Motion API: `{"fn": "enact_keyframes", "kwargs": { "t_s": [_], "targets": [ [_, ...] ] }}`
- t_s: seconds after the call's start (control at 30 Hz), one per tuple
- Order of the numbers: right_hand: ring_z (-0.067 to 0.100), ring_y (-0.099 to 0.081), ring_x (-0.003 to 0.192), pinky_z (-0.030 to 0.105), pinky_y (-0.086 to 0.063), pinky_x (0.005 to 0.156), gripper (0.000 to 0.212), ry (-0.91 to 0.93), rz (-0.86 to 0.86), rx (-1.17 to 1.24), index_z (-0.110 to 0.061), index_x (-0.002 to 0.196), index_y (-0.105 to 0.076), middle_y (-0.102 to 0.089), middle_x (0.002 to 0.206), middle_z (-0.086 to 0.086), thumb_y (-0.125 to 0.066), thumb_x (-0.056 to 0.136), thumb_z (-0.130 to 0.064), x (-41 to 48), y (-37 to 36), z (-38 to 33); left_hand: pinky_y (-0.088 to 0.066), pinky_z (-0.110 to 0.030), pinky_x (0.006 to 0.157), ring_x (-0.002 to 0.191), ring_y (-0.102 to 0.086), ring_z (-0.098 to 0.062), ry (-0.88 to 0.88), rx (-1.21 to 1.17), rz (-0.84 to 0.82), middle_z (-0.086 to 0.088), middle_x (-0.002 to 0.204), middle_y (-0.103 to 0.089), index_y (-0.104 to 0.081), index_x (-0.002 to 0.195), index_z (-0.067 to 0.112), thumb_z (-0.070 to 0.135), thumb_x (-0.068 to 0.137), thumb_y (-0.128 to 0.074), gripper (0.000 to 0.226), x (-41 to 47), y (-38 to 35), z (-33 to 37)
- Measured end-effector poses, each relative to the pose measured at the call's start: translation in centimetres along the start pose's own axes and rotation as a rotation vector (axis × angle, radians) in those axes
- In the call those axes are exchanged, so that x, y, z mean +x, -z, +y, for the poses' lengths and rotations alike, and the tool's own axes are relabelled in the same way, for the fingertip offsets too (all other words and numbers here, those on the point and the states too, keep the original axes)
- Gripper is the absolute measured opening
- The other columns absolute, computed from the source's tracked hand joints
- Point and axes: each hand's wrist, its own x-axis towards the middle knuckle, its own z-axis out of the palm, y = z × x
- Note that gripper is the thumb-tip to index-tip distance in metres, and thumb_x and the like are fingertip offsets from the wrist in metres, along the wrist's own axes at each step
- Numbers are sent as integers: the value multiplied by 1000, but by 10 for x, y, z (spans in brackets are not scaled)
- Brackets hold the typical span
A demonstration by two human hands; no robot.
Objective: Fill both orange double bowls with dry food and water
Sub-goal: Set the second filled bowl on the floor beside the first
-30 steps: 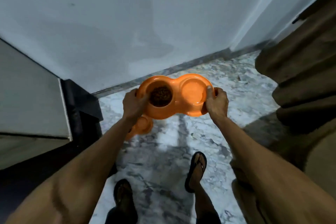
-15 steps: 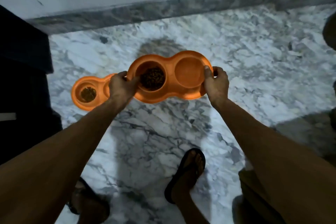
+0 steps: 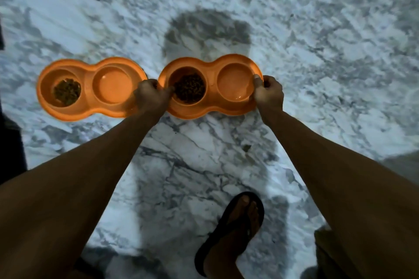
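We gripped one orange double bowl (image 3: 212,106) at both ends with left hand (image 3: 150,97) and right hand (image 3: 268,95), just beside a second orange double bowl (image 3: 87,102) on the marble floor (image 3: 317,29).

Two orange, smooth, slightly glossy plastic double bowls (image 3: 210,106) (image 3: 90,108) lie on polished grey-veined white marble floor (image 3: 317,41); near, a black rubbery sandal (image 3: 229,229).

Left hand (image 3: 150,95) and right hand (image 3: 268,90) held out ahead, both curled gripping, thumbs seemingly uppermost
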Motion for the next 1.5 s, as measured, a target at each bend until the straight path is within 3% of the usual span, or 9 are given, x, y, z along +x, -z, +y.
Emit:
{"fn": "enact_keyframes", "kwargs": {
  "t_s": [0.43,0.57,0.73,0.87,0.93,1.03,1.17,1.3,1.5],
  "targets": [
    [21,-59,83,27,-41,65,32,11,-19,-62,-10,100,-65,-64,90,4,-52,98,-39,13,-9,18,-35,-34,61,61,-43,-19,-9,18,-53,-3,57,-47,-55,64,6,20,81,-76,30,15,-17,-12],
    [20,-57,78,24,-37,57,31,1,-23,-59,-9,94,-64,-62,85,5,-52,98,-37,13,-12,22,-39,-36,60,63,-48,-22,1,-18,-82,-13,65,-54,-56,67,3,17,82,-73,26,15,-18,-15],
    [29,-60,85,30,-40,66,34,-28,-33,-128,-7,89,-60,-64,101,19,-49,98,-39,16,-16,20,-42,-40,61,67,-49,-23,46,-26,-141,-17,71,-53,-56,76,3,16,82,-72,22,14,-15,-14],
    [36,-63,98,41,-52,81,43,-21,-60,-208,-6,110,-66,-62,114,19,-45,96,-42,0,-9,3,-44,-35,68,88,-54,-24,70,-54,-180,-6,80,-58,-56,80,13,17,85,-73,19,-4,-3,11],
    [37,-62,101,44,-53,85,47,14,-81,-264,-4,115,-64,-59,120,20,-44,96,-42,-15,-1,-13,-43,-30,83,116,-54,-30,80,-37,-197,-12,118,-62,-59,117,7,20,88,-71,34,-19,13,31],
    [37,-59,107,46,-52,90,49,58,-126,-282,-1,119,-61,-51,131,22,-44,97,-42,-46,15,-51,-38,-36,104,137,-41,-33,50,94,-180,-19,148,-44,-38,146,-2,32,88,-71,75,-43,56,60],
    [35,-48,125,45,-43,103,41,117,-190,-291,-2,131,-53,-39,142,19,-44,101,-27,-104,49,-135,-39,-37,95,124,-52,-36,25,158,-143,-16,117,-61,-58,117,6,33,88,-70,42,-84,140,117],
    [34,-41,134,42,-40,105,46,250,-290,-374,-6,136,-51,-26,154,12,-43,102,-36,-189,90,-240,-32,-33,107,137,-41,-31,67,92,-55,-19,146,-47,-44,143,2,34,88,-68,69,-140,251,183],
    [35,-49,126,47,-45,100,41,485,-373,-372,-9,126,-57,-22,156,10,-44,100,-38,-329,137,-404,-34,-34,107,136,-42,-32,19,-25,93,-18,145,-48,-45,142,1,39,89,-66,69,-237,427,264]
  ]
}}
